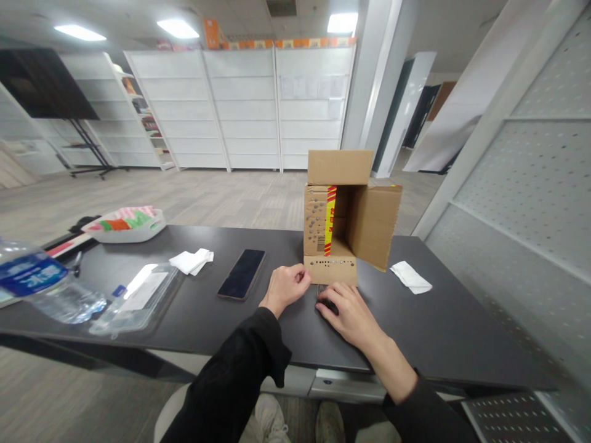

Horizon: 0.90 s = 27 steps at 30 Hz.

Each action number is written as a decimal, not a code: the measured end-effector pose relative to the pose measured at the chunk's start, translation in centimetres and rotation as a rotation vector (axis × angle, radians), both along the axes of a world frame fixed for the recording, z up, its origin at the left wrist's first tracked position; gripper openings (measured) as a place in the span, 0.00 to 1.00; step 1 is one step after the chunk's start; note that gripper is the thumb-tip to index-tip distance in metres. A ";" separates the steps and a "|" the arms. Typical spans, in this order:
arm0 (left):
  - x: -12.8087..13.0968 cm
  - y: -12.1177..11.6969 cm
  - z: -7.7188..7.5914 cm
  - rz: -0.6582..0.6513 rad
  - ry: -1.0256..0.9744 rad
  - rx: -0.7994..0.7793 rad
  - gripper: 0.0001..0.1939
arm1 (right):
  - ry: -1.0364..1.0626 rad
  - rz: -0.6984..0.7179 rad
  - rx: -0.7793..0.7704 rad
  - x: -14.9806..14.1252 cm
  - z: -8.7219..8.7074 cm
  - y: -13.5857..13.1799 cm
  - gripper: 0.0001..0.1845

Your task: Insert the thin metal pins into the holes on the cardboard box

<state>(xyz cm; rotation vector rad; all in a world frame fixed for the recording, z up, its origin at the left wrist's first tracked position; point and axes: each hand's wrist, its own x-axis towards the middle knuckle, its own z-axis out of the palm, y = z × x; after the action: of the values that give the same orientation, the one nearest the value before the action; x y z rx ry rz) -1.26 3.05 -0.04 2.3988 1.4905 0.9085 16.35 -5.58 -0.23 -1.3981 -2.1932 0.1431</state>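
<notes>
A cardboard box [316,221] stands on the dark table with its opening facing me. Its top and right flaps are spread, and its front flap [332,271] hangs down with a row of small holes or dots. My left hand [289,286] is closed, fingertips at the left edge of that flap; what it pinches, if anything, is hidden. Just below the flap, the curled fingers of my right hand [348,311] lie on a small dark object [329,304] with thin parallel prongs, mostly covered by the hand.
Left of my hands lie a phone [242,274], a folded tissue [191,261], a clear plastic case [141,298] and a water bottle [46,280]. A white tray [127,235] stands behind them. Another tissue [410,277] is at right, near a perforated panel [521,215].
</notes>
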 end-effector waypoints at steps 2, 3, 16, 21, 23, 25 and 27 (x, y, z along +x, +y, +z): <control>0.0 0.0 0.1 0.001 -0.001 -0.004 0.17 | 0.004 0.000 -0.004 0.1 0.0 0.0 0.04; 0.0 -0.1 0.1 -0.001 -0.003 -0.005 0.17 | 0.006 0.001 -0.006 0.1 0.0 0.0 0.04; 0.0 -0.1 0.2 -0.017 -0.023 -0.013 0.17 | 0.026 -0.008 -0.017 0.1 0.2 -0.3 0.07; 0.0 -0.1 0.2 -0.016 -0.028 -0.014 0.17 | 0.036 -0.003 -0.026 0.1 0.2 -0.3 0.07; 0.0 -0.1 0.2 -0.015 -0.027 -0.020 0.18 | 0.039 -0.008 -0.024 0.1 0.2 -0.4 0.08; 0.0 -0.1 0.3 -0.014 -0.027 -0.019 0.18 | 0.037 -0.014 -0.024 0.1 0.2 -0.4 0.09; 0.0 -0.1 0.3 -0.017 -0.027 -0.014 0.17 | 0.035 -0.017 -0.025 0.2 0.1 -0.4 0.10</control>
<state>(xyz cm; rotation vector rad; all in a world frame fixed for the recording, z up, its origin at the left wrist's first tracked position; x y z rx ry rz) -1.24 2.94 0.26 2.3765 1.4595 0.9205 16.53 -5.96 -0.10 -1.4173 -2.1578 0.1885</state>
